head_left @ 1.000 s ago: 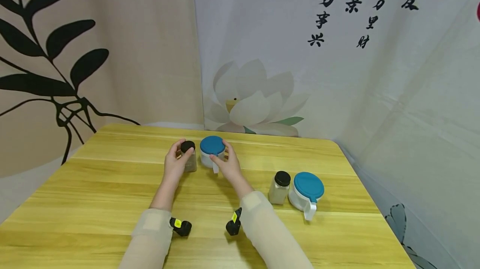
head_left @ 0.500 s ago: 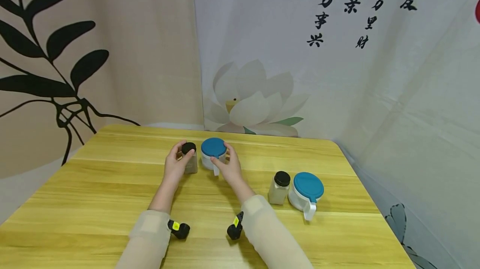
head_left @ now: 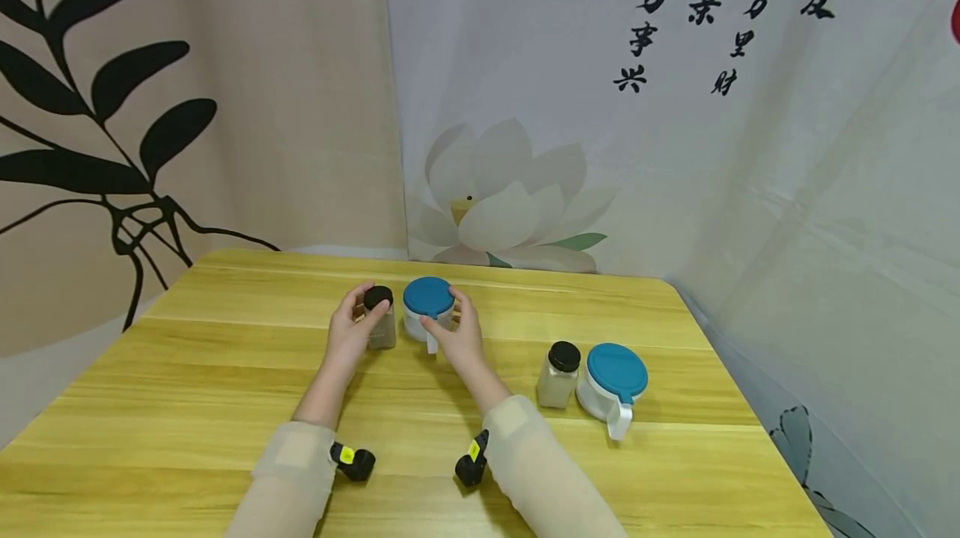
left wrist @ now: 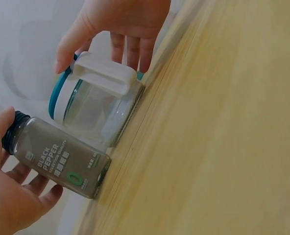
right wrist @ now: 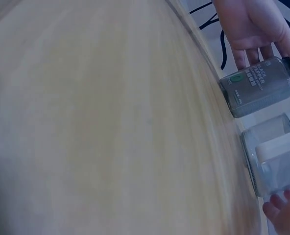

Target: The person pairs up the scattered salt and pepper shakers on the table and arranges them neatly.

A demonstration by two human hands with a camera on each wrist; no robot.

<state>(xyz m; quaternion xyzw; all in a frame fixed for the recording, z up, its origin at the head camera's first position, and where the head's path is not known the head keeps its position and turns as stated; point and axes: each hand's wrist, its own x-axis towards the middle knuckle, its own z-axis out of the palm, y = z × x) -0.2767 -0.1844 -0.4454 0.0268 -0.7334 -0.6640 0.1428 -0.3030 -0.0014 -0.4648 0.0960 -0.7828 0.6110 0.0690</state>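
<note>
A black-capped black pepper bottle (head_left: 385, 331) stands upright near the table's far edge. My left hand (head_left: 349, 338) grips it from the left, thumb at the cap; its label shows in the left wrist view. Just to the right is a clear seasoning jar (left wrist: 93, 110) with a blue lid (head_left: 428, 295) and a white handle (left wrist: 105, 73). My right hand (head_left: 462, 342) holds this jar from the right, thumb near the lid's front and the other fingers around the far side. A narrow gap separates bottle and jar. Both bases appear to rest on the table.
Nearer and to the right, a second black-capped bottle (head_left: 558, 379) with pale contents stands beside another blue-lidded jar (head_left: 617, 379), its white handle facing the front. The wooden table (head_left: 420, 488) ends at a printed curtain (head_left: 525, 104) behind.
Both hands have shifted slightly towards me and to the right, with the pepper bottle and the seasoning jar. The bottle and jar on the right have stayed put.
</note>
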